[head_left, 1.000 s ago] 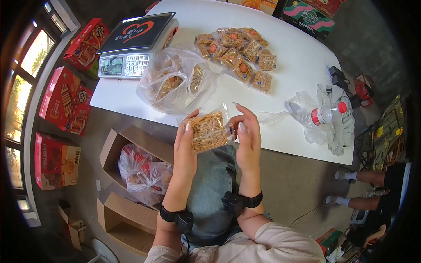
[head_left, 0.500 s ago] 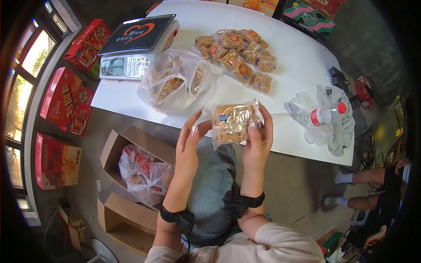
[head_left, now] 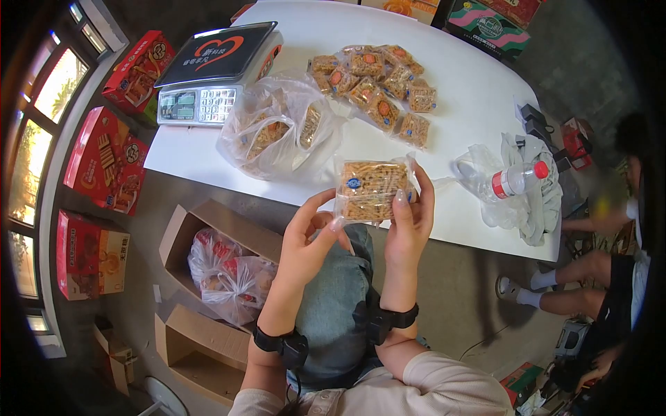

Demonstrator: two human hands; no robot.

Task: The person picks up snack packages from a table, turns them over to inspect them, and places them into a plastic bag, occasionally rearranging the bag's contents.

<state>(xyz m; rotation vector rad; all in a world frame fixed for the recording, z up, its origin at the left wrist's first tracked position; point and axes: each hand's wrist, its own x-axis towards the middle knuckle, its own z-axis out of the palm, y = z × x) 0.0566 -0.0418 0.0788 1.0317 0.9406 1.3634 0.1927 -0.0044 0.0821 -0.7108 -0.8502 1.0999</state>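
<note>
A clear-wrapped packaged snack block (head_left: 374, 188), grainy and golden with a small blue label, is held up just in front of the table edge. My right hand (head_left: 411, 222) grips its right side, thumb across the front and fingers behind. At its left edge, my left hand (head_left: 309, 239) has curled fingers and the thumb at the lower left corner, closed on the wrapper. Behind it on the white table (head_left: 458, 90) lies a pile of similar wrapped snack blocks (head_left: 381, 111). To the left, a translucent plastic bag (head_left: 284, 132) holds more of them.
A weighing scale (head_left: 215, 76) stands at the table's back left. A bottle (head_left: 517, 182) with a red cap lies on plastic bags (head_left: 534, 215) at the right. Below are open cardboard boxes (head_left: 208, 340) and red cartons (head_left: 104, 163). Another person's legs (head_left: 576, 284) show at right.
My left hand has moved in to the packet's left edge, its fingers curling. The packet's front faces me more squarely. The person at right has shifted into fuller view.
</note>
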